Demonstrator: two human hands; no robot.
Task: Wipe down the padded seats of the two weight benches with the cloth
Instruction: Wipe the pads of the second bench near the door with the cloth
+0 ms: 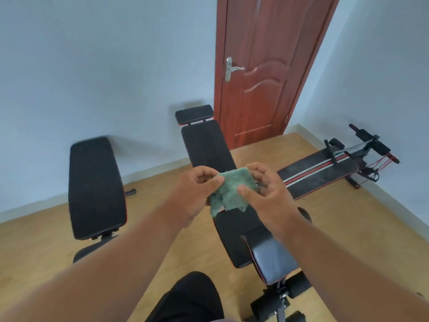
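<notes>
From the head view, both hands hold the green cloth (pixel 228 190) in the air above the middle bench (pixel 209 147): the left hand (pixel 195 194) pinches its left edge, the right hand (pixel 267 194) its right, fingers closed on the fabric. No wiping yet; this looks like folding or readying the cloth. Next, lower it onto the pad below, then do the left bench (pixel 96 187).

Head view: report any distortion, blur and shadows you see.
Head view: wide-angle bending tilts the door and splays the walls; forearms loom large at the bottom edge. The whole frame is soft; the left bench is smeared at its top edge. Light is even and diffuse, with faint shadows behind the benches. Both hands, left and right, hold the cloth.
</notes>
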